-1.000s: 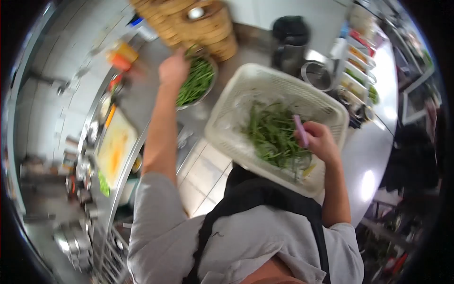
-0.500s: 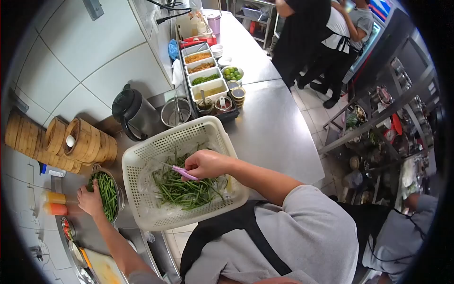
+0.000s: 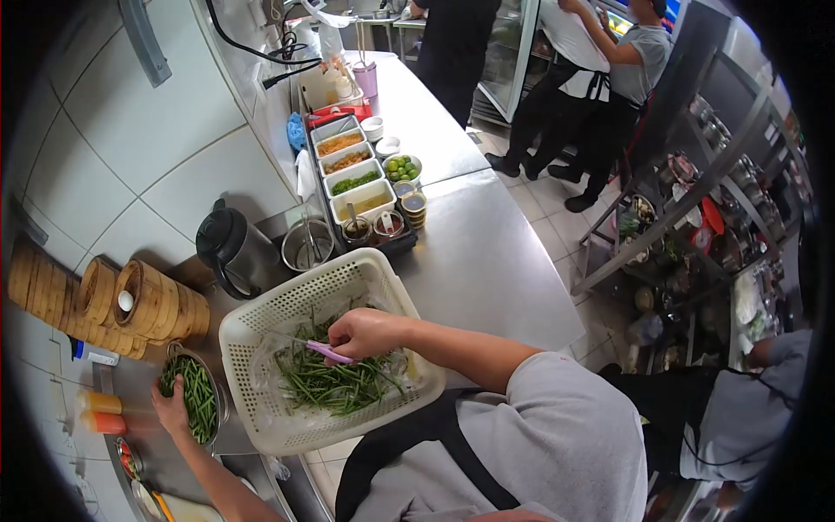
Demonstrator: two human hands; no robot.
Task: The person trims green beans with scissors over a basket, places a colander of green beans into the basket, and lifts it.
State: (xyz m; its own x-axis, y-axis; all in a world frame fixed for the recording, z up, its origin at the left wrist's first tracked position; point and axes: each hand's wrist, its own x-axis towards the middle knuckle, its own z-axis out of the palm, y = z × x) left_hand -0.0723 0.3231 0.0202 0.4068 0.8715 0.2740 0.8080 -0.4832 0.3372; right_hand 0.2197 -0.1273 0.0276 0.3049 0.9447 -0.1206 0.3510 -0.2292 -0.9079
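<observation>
A pair of pink-handled scissors [image 3: 330, 352] is in my right hand [image 3: 365, 335], its fingers closed round the handles above the white perforated basket [image 3: 250, 396]. Loose green beans [image 3: 335, 381] lie on clear plastic inside that basket. To the left, my left hand [image 3: 171, 407] rests at the near left edge of a round metal bowl [image 3: 223, 402] full of cut green beans [image 3: 200, 398]. Its fingers reach onto the beans, and whether they grip any is hidden.
A steel jug [image 3: 239, 248], an empty metal pot [image 3: 307, 245] and bamboo steamers [image 3: 161, 296] stand behind the basket. Topping trays [image 3: 355, 181] line the wall side of the counter [image 3: 487, 261]. Co-workers [image 3: 591, 78] stand beyond it; another person [image 3: 739, 426] is at the right.
The view has shifted, so the basket and bowl sit lower in the frame. The scissors are still in my right hand. Co-workers in the background have changed position.
</observation>
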